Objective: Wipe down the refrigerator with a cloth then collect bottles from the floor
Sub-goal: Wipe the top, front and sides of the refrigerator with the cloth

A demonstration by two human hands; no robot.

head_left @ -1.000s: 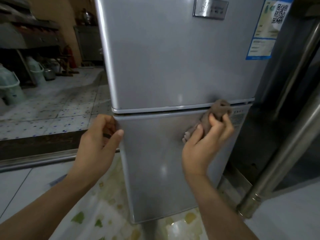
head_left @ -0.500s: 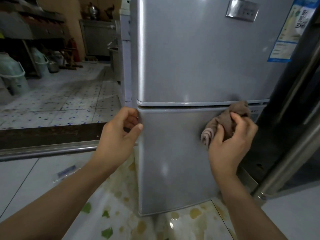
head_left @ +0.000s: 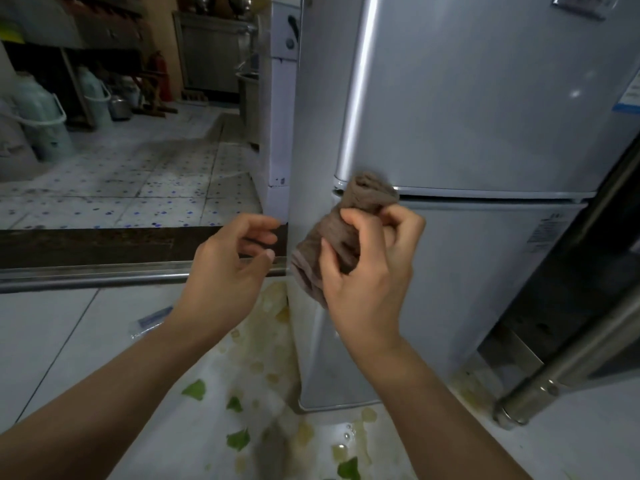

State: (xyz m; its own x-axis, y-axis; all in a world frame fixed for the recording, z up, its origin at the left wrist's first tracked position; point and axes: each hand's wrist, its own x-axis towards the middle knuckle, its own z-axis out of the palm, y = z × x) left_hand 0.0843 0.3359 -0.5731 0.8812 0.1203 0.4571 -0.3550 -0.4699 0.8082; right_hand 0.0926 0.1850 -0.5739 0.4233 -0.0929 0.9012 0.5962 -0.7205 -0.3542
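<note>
The left hand point(head_left: 225, 271) hangs in the air with loose, bent fingers and holds nothing, just left of the tall silver metal refrigerator point(head_left: 485, 116). The right hand point(head_left: 367, 271) grips a bunched brown cloth point(head_left: 349, 216), whose long side runs up and down, with its top at the left end of the gap between the two doors. The fridge front lies to the right of both hands, so the right hand is nearer for wiping.
</note>
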